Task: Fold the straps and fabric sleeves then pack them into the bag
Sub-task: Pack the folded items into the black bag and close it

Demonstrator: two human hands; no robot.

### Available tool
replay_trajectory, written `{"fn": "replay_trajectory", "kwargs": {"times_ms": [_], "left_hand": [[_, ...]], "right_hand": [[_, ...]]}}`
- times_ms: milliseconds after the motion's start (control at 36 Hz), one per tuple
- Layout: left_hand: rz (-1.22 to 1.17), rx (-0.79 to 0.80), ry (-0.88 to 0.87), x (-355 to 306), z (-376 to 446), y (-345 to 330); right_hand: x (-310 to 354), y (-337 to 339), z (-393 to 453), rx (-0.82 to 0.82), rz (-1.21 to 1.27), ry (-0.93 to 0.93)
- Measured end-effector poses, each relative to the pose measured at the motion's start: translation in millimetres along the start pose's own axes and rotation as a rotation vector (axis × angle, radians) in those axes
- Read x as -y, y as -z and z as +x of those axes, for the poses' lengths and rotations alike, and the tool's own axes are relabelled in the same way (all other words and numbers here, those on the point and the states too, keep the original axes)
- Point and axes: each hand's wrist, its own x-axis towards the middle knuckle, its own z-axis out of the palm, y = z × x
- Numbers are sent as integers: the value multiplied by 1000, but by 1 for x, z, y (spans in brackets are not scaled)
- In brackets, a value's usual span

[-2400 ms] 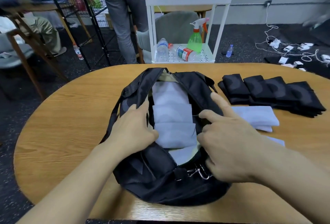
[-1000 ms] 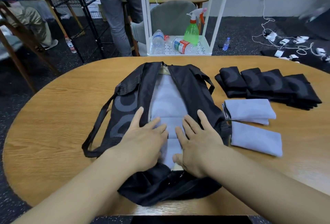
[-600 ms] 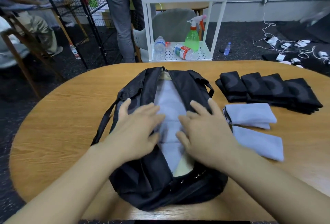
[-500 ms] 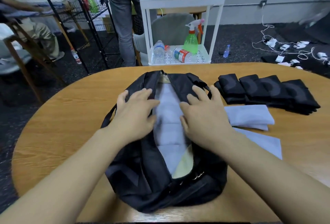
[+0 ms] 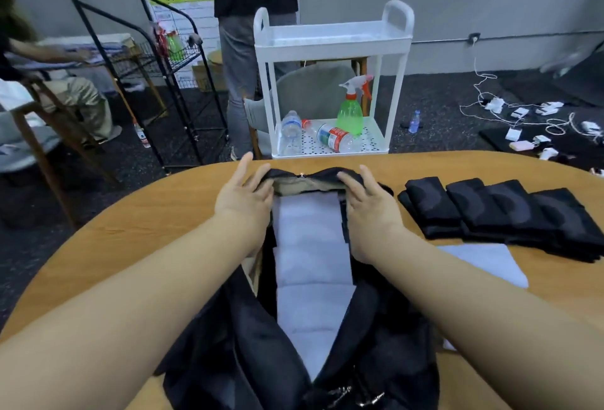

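On the wooden table (image 5: 137, 233), a black bag (image 5: 248, 344) lying unzipped, mouth gaping toward the camera. Inside, a row of folded pale fabric sleeves (image 5: 310, 246) laid end to end along the opening. At the bag's far end, left hand (image 5: 243, 199) with fingers slightly spread and lightly bent, fingertips touching the black rim at the left of the opening. Opposite it, right hand (image 5: 371, 205) with fingers bent over the rim on the right side; whether pinching the fabric or only pressing it, cannot tell. Between the two hands, tan lining and a small zipper pull (image 5: 302, 175) at the far tip. To the right of the bag, a folded pale sleeve (image 5: 487, 262) flat on the table, and beyond it a row of folded black straps (image 5: 496, 213) overlapping one another. Past the table, a white trolley (image 5: 330, 40) carrying a green spray bottle (image 5: 350, 114) and water bottles.
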Motion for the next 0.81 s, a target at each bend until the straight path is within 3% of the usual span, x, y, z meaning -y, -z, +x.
{"fn": "replay_trajectory", "kwargs": {"times_ms": [167, 333, 472, 667, 806], "left_hand": [[52, -15, -3, -2, -1, -2], [-166, -133, -40, -14, -15, 7], [-335, -52, -23, -35, -43, -2], [-246, -5, 87, -41, -71, -12], [-345, -132, 129, -41, -91, -5]], "right_hand": [[-2, -15, -8, 39, 43, -17], [3, -3, -39, -41, 242, -40], [21, 0, -79, -43, 288, -14], [28, -6, -98, 73, 216, -106], [29, 3, -119, -67, 341, -173]]}}
